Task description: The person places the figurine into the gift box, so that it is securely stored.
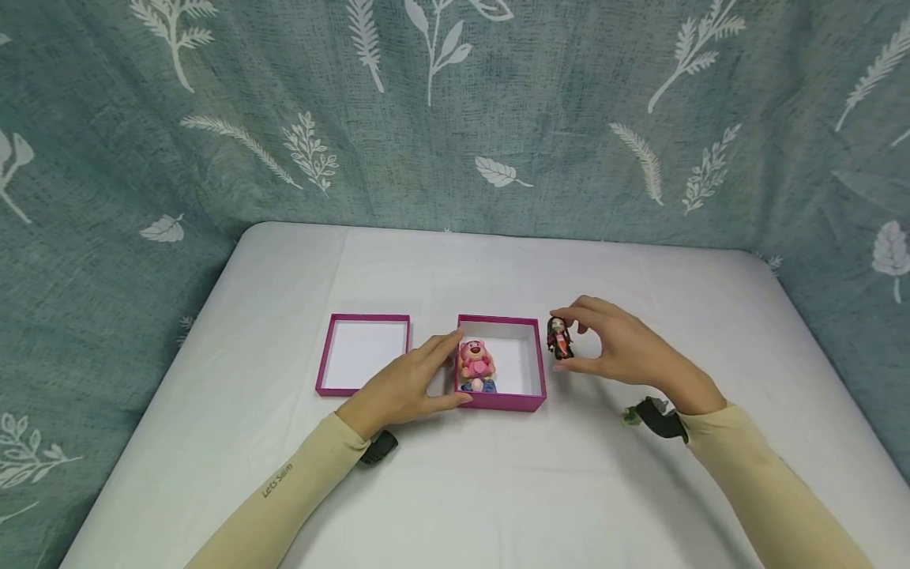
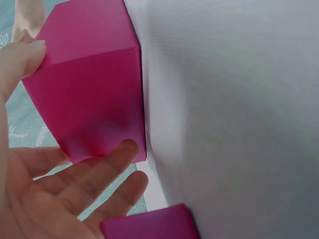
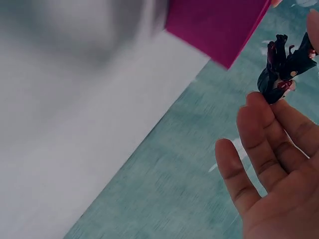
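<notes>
Clock centred on the pink box [image 1: 508, 403], 12 away from the person.

Right hand [image 1: 626, 344], at 3 o'clock: thumb and fingertips pinch a small dark-haired figurine [image 1: 559, 340], parted only by its length. Thumb at its feet, fingertips at its head; in the head view the head points to 12. Right wrist view: remaining fingers spread, figurine apart from the box. Figurine just beside the box's 3 o'clock wall, outside it.

Left hand [image 1: 408, 387], at 9 o'clock: fingers moderately parted, gripping the box's 9 o'clock end. Thumb on the wall facing 6, forefinger toward the far corner at about 10; left wrist view shows other fingers fanned past the end wall.

Box uncovered, white inside. Pink bear [image 1: 476, 359] within, against the 9 o'clock wall, face up. Small blue-and-pale item [image 1: 479, 386] at the bear's 6 o'clock side, too small to identify.

Shallow lid [image 1: 370, 352], pink rim, white inner face up, at 9 o'clock, apart from the box, left forearm near its 5 o'clock corner.

White-covered worktop [image 1: 498, 490] beneath. Black device [image 1: 379, 447] under left wrist, about 7 o'clock; black strap [image 1: 664, 419] at right wrist, about 4. Sleeves [image 1: 291, 490] pale yellow-beige, lettering on the left. Teal cloth [image 1: 554, 142] with white leaf prints behind, at 12.
</notes>
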The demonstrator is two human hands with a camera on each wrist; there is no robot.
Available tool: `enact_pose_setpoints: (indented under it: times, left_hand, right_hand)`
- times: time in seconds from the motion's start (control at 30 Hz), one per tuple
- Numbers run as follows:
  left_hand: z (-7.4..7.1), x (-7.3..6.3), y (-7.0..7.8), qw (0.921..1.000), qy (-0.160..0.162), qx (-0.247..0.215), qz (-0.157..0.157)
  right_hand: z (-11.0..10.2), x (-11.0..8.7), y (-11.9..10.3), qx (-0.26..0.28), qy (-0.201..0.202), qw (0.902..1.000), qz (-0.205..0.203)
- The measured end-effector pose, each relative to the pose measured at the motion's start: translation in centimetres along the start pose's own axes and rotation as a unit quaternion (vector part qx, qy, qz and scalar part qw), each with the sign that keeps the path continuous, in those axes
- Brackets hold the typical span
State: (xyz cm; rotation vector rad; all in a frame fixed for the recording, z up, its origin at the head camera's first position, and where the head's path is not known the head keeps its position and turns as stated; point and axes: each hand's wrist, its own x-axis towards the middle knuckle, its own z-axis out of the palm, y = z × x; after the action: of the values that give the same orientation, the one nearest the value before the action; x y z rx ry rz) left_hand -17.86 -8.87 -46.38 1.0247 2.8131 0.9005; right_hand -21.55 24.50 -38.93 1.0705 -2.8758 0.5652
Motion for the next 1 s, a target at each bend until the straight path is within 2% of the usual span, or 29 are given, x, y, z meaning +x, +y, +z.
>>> enact_pose_setpoints:
  times: [0.2,0.4,0.67,1.0]
  left_hand:
    - [-0.1,-0.1,0.0,1.0,0.002,0.005,-0.008]
    - [0.0,0.0,0.0,1.0,0.002,0.006,-0.005]
    - [-0.1,0.1,0.0,0.9999,-0.003,0.016,-0.006]
    - [-0.3,0.0,0.1,0.9998,-0.007,0.02,-0.005]
  right_hand:
    - [0.6,1.7,-2.0,0.021,-0.005,0.9994,-0.026]
    - [1.9,2.7,-2.7,0.038,-0.008,0.9983,-0.044]
    - [3.2,3.1,-3.3,0.023,-0.041,0.9982,-0.037]
    - [4.0,3.2,-3.0,0.016,-0.055,0.9978,-0.032]
